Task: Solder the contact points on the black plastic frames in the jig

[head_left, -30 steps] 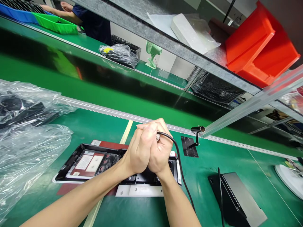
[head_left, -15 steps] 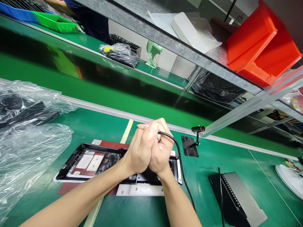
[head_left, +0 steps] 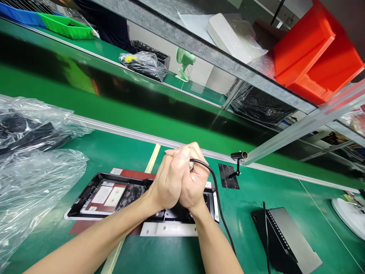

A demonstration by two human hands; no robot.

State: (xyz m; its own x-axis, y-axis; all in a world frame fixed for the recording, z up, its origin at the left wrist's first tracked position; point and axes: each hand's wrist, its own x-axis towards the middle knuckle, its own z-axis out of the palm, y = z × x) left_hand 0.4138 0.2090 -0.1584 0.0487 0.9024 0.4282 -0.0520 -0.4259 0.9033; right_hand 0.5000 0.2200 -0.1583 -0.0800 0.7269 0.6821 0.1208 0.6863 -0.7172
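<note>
My left hand and my right hand are clasped tightly together, fingers wrapped. A corded tool is enclosed in them; its body is hidden. Only a small silver end shows between thumb and fingers, with a black cable arching from it down to the right. Directly below the hands lies a long black plastic housing with a light rim, labels and round openings. My wrists and forearms cover its middle. White strips with screw holes lie along its near edge.
Clear plastic bags with black parts lie left. A small black stand and a grey-black panel are right. Overhead, a metal shelf holds a red bin. Beyond the green partition are a fan and a person's dark sleeve.
My hands have kept the same clasped position over the black housing. In the background, the other person's arm and clothing have shifted slightly.
</note>
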